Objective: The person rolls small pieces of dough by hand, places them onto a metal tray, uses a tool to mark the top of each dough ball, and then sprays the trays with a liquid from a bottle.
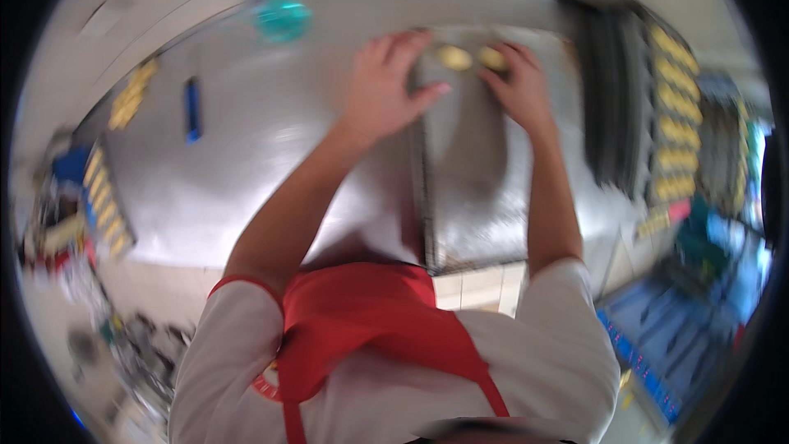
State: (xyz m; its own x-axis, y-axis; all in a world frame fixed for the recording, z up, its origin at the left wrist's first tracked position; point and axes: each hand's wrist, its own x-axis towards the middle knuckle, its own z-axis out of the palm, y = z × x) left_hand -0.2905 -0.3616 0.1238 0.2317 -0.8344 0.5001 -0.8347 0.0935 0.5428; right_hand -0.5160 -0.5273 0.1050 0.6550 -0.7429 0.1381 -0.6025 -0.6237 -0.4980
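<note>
A flat metal baking tray [468, 197] lies on the steel worktop in front of me. Near its far edge sits a pale yellow oval dough piece [454, 57]. Just right of it, a second dough piece [491, 59] is between the thumb and fingers of my right hand [523, 89], low over the tray. My left hand [385, 82] is at the tray's far left edge, thumb and fingers spread, nothing visible in it. Its fingertips point toward the first dough piece and stay apart from it. Motion blur softens both hands.
On the steel worktop [238, 189] are a blue-handled tool [192, 111], a teal container [283, 18] and a cluster of yellow pieces [131, 97]. Stacked dark trays [612, 99] stand to the right, beside a tray with rows of yellow pieces [677, 115]. Another filled tray [105, 205] is far left.
</note>
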